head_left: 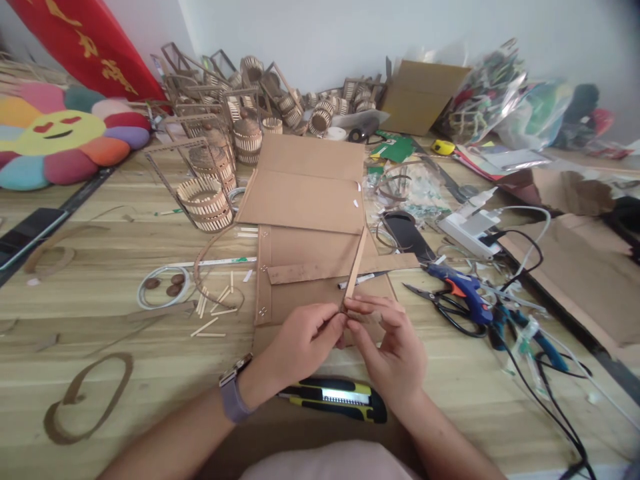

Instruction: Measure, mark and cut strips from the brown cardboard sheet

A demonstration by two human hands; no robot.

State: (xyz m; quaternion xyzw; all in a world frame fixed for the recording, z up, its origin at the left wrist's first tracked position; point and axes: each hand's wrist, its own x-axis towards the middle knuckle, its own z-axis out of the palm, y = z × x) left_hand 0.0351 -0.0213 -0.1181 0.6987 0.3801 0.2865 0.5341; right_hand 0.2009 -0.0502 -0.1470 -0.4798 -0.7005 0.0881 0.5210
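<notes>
A thin, light-brown flat strip, seemingly wood, points up and away from my fingertips over the cardboard. My left hand is closed in a pinch at its near end. My right hand pinches the same end, with its thumb close to the left thumb. What else lies between the fingertips is too small to make out. Just below my hands is a yellow-and-black utility knife. Beneath them lie cardboard sheets, with a longer brown strip and a marker pen on top.
Small slatted baskets with tall handles crowd the back left. Short sticks and a white ring lie at left. Scissors, a blue glue gun, pliers, cables and a power strip fill the right.
</notes>
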